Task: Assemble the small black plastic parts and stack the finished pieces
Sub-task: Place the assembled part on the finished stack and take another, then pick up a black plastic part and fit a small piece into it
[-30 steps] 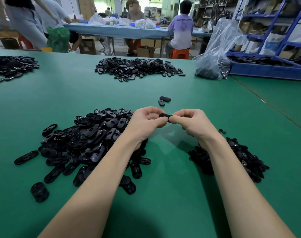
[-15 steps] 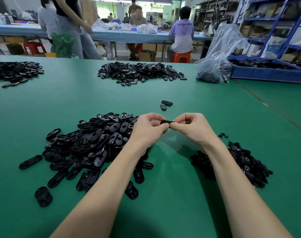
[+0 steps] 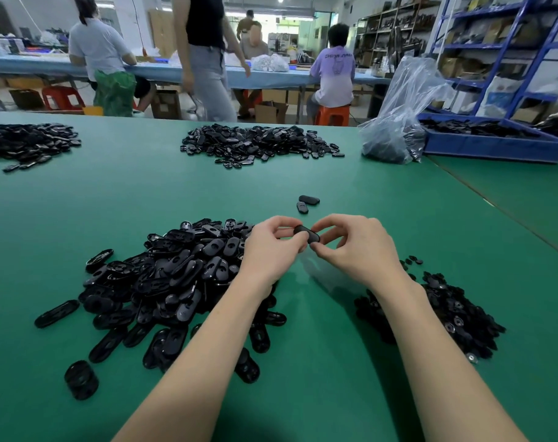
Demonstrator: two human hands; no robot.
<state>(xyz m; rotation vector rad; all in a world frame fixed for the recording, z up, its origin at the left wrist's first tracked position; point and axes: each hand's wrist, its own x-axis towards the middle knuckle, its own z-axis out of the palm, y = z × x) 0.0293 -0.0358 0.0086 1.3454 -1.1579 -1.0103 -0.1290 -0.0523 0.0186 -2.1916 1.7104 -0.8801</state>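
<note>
Black oval plastic parts lie in several heaps on the green table [image 3: 351, 362]. Far left at the back, one heap [image 3: 25, 143] runs off the edge of the view. Nearer the person, left of centre, sits the large pile of oval shells [image 3: 166, 279], with loose shells scattered round its near and left sides and a short stack of pieces [image 3: 81, 379] standing apart at its near left corner. The left forearm passes over the right side of this pile. The left hand [image 3: 272, 250] is held above the table beside the pile's far right edge, fingers curled, thumb and fingertips pinching one end of a single oval part [image 3: 306, 233]. The right hand [image 3: 357, 247] pinches the other end of that same part, so the piece is gripped between both hands, off the table. Just beyond the hands two oval pieces [image 3: 306, 203] lie on the table, close together. Farther back at centre is another spread heap [image 3: 258, 143]. Under and right of the right forearm lies a pile of smaller black parts [image 3: 456, 317]. At the far right stand a clear plastic bag [image 3: 395, 122] and a blue tray [image 3: 494, 143] holding more black parts.
</note>
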